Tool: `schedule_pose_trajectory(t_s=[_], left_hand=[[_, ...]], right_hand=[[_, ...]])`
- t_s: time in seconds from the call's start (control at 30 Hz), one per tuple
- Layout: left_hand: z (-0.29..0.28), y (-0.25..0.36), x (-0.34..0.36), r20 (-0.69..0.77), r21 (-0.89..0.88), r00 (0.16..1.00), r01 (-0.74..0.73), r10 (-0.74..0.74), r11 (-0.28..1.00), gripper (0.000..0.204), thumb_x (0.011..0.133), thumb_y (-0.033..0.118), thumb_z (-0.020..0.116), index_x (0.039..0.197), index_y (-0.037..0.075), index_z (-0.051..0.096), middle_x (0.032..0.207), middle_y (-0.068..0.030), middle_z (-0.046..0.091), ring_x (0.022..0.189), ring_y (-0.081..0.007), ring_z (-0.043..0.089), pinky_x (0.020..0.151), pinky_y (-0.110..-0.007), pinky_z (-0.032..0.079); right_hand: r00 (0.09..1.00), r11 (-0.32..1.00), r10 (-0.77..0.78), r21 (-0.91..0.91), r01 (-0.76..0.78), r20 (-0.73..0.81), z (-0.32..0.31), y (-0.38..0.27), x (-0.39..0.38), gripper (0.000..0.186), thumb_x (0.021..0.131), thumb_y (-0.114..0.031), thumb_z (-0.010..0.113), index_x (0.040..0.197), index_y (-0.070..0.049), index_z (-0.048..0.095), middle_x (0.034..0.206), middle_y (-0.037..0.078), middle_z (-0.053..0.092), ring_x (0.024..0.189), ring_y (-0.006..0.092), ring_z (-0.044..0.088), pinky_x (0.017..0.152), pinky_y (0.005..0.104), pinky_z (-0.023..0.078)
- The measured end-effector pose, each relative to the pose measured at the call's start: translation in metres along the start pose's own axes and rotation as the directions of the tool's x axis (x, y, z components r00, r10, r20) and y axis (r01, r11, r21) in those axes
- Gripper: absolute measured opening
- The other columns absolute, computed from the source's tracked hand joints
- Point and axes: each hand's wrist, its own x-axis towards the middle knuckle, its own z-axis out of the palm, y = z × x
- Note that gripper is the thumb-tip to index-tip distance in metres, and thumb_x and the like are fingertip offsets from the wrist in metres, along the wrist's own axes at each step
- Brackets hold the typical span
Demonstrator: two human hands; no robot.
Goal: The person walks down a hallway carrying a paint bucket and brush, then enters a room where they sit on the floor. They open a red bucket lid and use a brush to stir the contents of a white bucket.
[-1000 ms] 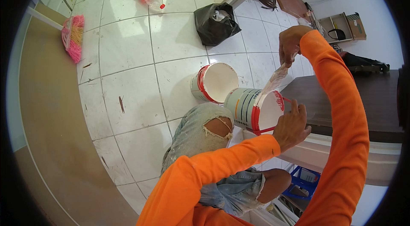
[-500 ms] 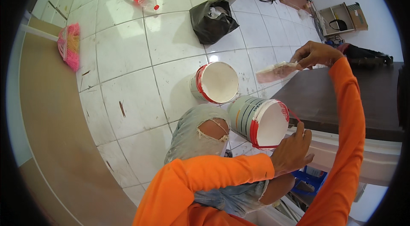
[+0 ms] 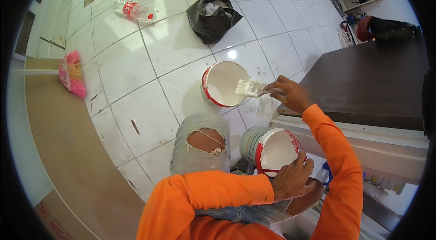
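Note:
My right hand [image 3: 290, 94] grips a wide paintbrush [image 3: 249, 88] by its handle. White material coats the bristles, which are over the right side of a round bucket [image 3: 223, 84] on the floor; its inside looks white and its rim band is red. Close to my knees is a second bucket [image 3: 278, 152], tilted, with a white inside and a red handle. At its near rim my left hand [image 3: 293, 178] has its fingers curled on that red handle.
A black plastic bag [image 3: 211, 17] and a clear bottle [image 3: 132, 9] with a red label lie ahead on the tiled floor. A pink broom head [image 3: 71, 74] is at left beside brown board [image 3: 50, 117]. To the right stands a dark-topped surface [image 3: 363, 81].
My right hand has swung left and down, bringing the paintbrush from beside the dark surface to above the standing bucket. The tilted bucket and my left hand sit slightly lower in view.

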Motion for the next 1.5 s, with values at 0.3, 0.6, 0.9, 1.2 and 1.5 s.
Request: schedule_pose_trajectory(t_s=[0.3,0.6,0.9,1.2,1.5], left_hand=[[0.010,-0.003,-0.018,0.119,0.025,0.991,0.050,-0.053,0.998,0.045,0.083,0.032,0.073,0.101,-0.002,0.051,0.105,-0.0224,0.043,0.079,-0.0403,0.064,0.064,-0.049,0.056],[0.011,-0.010,-0.015,0.149,0.121,0.985,0.068,-0.085,0.990,0.049,0.082,0.032,0.073,0.105,-0.005,0.051,0.110,-0.0263,0.044,0.082,-0.0438,0.065,0.065,-0.050,0.057],[0.012,-0.022,-0.003,0.174,0.201,0.981,0.050,-0.086,0.978,0.053,0.082,0.031,0.072,0.112,-0.009,0.052,0.113,-0.0296,0.046,0.085,-0.0465,0.066,0.072,-0.050,0.058],[0.016,-0.037,0.005,0.121,0.263,0.992,-0.004,-0.029,0.965,0.047,0.083,0.028,0.071,0.108,-0.008,0.054,0.113,-0.0287,0.048,0.086,-0.0444,0.067,0.073,-0.049,0.059],[0.031,-0.071,0.000,0.157,0.450,0.988,-0.084,0.014,0.889,0.048,0.078,0.026,0.072,0.107,-0.008,0.056,0.108,-0.0281,0.051,0.081,-0.0385,0.068,0.070,-0.043,0.059]], right_hand=[[0.995,0.986,-0.049,-0.165,0.035,-0.086,0.021,0.023,-0.040,0.023,0.084,-0.014,0.075,0.106,-0.023,0.077,0.096,0.001,0.061,0.081,0.0230,0.067,0.071,0.0380,0.055],[0.975,0.928,0.216,0.321,-0.188,-0.051,0.005,0.018,-0.052,0.026,0.092,-0.023,0.068,0.114,-0.009,0.075,0.085,0.007,0.070,0.078,0.0198,0.066,0.068,0.0332,0.051],[0.928,0.862,0.352,0.343,-0.372,0.121,0.046,0.044,-0.039,0.037,0.095,-0.031,0.062,0.111,0.000,0.074,0.082,0.013,0.073,0.071,0.0209,0.063,0.073,0.0358,0.050],[0.954,0.927,0.292,0.225,-0.299,0.065,-0.054,0.015,-0.086,0.030,0.090,-0.025,0.067,0.109,-0.003,0.075,0.090,0.016,0.074,0.075,0.0258,0.066,0.074,0.0365,0.051],[0.874,0.908,-0.298,-0.167,0.383,0.385,-0.060,-0.086,-0.038,0.010,0.078,-0.017,0.070,0.082,-0.010,0.075,0.078,0.010,0.069,0.074,0.0320,0.067,0.065,0.0417,0.054]])
